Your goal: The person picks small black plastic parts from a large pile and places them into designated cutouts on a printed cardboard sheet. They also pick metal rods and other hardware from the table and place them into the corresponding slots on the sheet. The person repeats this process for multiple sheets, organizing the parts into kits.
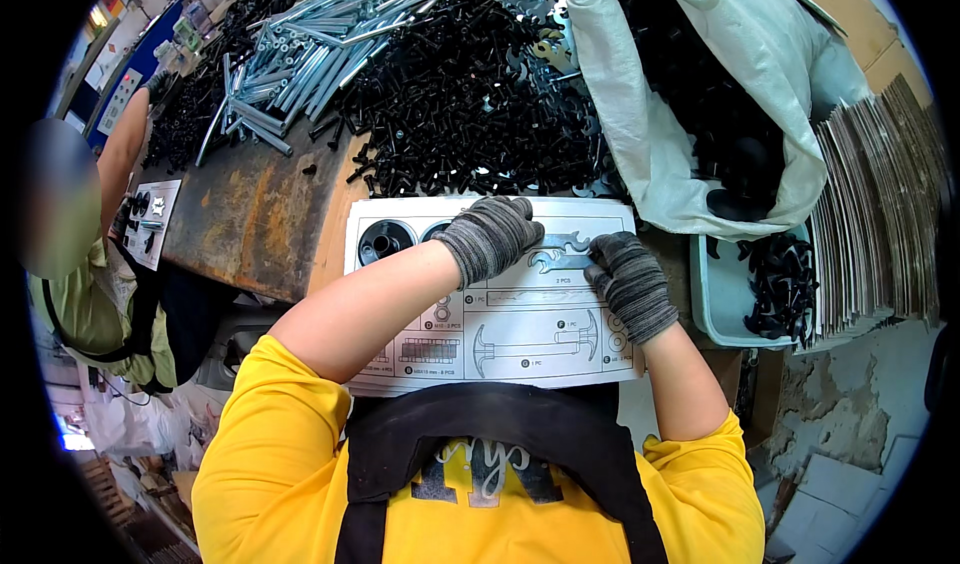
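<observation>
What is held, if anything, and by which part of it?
I cannot tell: left hand is at the upper wrench, right hand at the right end of the lower wrench; fingertips partly hidden.

A worn wooden table (pixel 250 209) with a stained brown top runs across the room, with a blue panel (pixel 160 44) beyond it at upper left. At lower right is a patchy, flaking grey surface (pixel 830 394), floor or wall unclear. Bright white light (pixel 74 434) glows at the lower left edge.
</observation>
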{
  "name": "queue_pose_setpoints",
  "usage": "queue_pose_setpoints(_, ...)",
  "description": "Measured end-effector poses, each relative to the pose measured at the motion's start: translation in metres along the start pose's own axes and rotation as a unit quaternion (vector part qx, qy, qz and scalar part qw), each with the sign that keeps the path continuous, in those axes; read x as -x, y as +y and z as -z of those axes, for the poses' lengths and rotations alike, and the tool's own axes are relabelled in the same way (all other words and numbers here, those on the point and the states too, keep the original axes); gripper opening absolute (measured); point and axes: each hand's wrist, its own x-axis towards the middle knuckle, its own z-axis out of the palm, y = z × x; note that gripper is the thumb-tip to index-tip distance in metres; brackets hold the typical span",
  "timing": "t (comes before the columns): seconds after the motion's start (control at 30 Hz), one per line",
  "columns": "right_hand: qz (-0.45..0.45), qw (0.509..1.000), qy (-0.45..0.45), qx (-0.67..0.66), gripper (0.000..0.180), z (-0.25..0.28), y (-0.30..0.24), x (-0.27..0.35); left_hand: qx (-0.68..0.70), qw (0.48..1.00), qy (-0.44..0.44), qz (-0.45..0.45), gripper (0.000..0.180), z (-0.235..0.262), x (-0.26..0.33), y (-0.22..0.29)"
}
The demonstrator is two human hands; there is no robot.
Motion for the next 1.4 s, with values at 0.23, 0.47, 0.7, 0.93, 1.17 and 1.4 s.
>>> queue_pose_setpoints(0.23, -0.020, 0.999, -0.020, -0.020, 0.030, 0.006, -0.009, -0.002, 0.038, 0.999, -0.033, 0.016, 0.014, -0.001, -0.002, -0.008)
queue_pose_setpoints(0.47, -0.032, 0.993, 0.053, -0.098, 0.033, 0.021, 0.000, 0.002, 0.077, 0.991, 0.087, 0.065, 0.037, 0.032, 0.030, -0.019)
queue_pose_setpoints(0.7, -0.021, 0.982, 0.091, -0.166, 0.033, 0.024, 0.025, 0.015, 0.052, 0.882, 0.056, 0.465, 0.047, 0.029, 0.097, -0.183)
queue_pose_setpoints(0.93, 0.000, 0.992, 0.081, -0.097, 0.030, 0.024, 0.005, 0.009, -0.023, 0.826, 0.068, 0.559, 0.062, 0.011, 0.110, -0.239)
queue_pose_setpoints(1.17, -0.001, 0.986, 0.063, -0.157, 0.025, 0.016, -0.015, 0.004, -0.024, 0.829, -0.082, 0.553, 0.039, 0.028, 0.088, -0.235)
queue_pose_setpoints(1.4, 0.044, 0.955, -0.042, -0.290, 0.024, -0.004, -0.059, -0.001, 0.054, 0.838, 0.045, 0.542, 0.054, 0.028, 0.133, -0.203)
